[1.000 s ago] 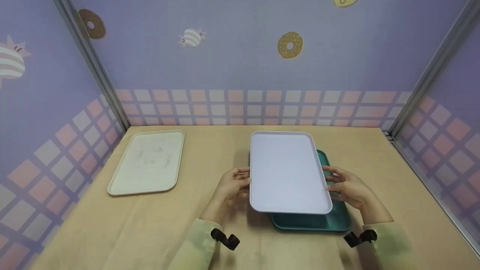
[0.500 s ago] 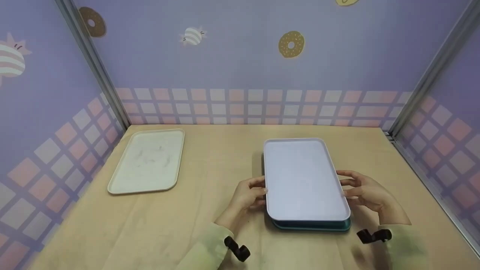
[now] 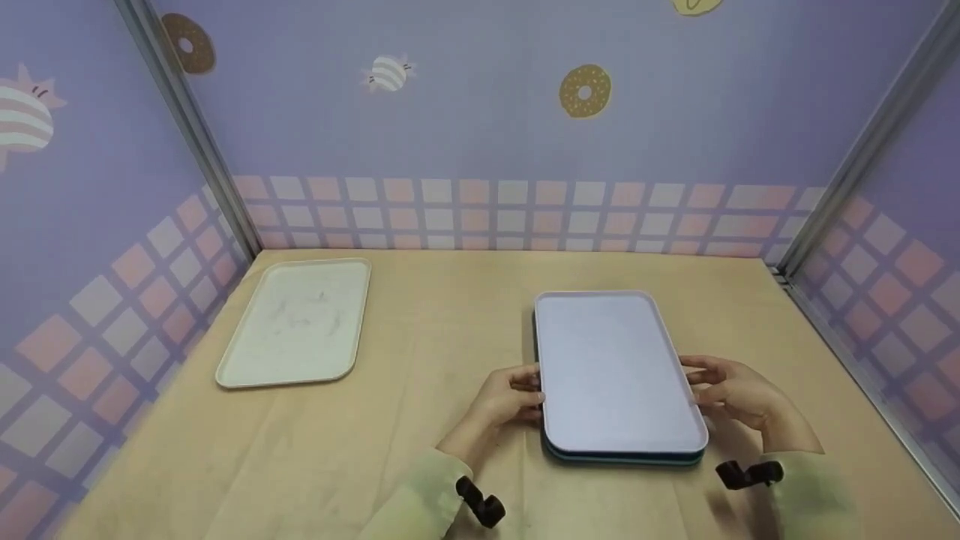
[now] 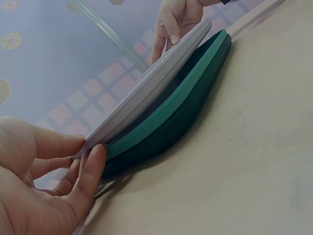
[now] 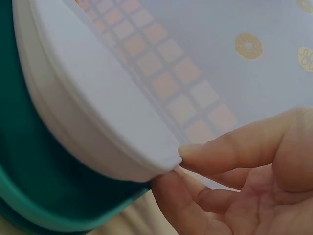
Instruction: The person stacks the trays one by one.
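A pale lavender-white tray (image 3: 619,375) lies just over a green tray (image 3: 626,459), nearly lined up with it. Both wrist views show a narrow gap between the white rim and the green tray (image 4: 168,115). My left hand (image 3: 508,397) pinches the white tray's left edge, its thumb at the rim and fingers beneath. On the opposite edge my right hand (image 3: 739,394) holds the same tray between thumb and fingers, as the right wrist view shows with the white tray (image 5: 98,98) pinched at its rim.
A cream tray (image 3: 300,322) with grey smudges lies at the left of the wooden table (image 3: 442,300). Patterned walls (image 3: 480,112) with metal corner posts (image 3: 187,127) enclose the table's back and sides.
Both hands have carried the white tray right and toward me, then lowered it over the green tray, which is now mostly covered. The cream tray has stayed put.
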### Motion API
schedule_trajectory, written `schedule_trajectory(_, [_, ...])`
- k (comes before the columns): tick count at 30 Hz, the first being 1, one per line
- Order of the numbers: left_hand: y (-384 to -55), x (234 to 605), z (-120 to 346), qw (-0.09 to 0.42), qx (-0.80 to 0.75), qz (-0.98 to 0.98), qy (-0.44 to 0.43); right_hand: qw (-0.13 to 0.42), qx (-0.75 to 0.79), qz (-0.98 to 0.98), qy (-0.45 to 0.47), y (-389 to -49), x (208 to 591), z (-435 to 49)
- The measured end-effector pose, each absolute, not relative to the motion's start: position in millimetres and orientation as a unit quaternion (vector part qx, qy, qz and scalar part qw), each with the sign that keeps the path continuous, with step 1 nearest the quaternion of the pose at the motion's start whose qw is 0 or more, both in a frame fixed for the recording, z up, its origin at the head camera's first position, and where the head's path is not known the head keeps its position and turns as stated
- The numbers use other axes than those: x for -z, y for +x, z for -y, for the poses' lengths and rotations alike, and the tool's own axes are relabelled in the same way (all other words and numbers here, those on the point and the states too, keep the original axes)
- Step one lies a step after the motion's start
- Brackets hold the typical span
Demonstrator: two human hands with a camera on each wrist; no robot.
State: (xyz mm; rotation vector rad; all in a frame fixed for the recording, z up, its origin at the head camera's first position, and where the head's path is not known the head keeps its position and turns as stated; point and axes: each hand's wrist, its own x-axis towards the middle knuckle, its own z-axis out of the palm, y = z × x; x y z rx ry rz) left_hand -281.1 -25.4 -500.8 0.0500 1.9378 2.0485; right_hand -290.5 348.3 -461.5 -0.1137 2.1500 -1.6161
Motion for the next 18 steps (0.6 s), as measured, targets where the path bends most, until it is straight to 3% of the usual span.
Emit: schedule_trajectory(18, [-279.4,503.0,24.5,0.146,-0.675,-0.722,0.039,0.221,0.53,-0.818,-0.026,-287.1,464.3,-342.6])
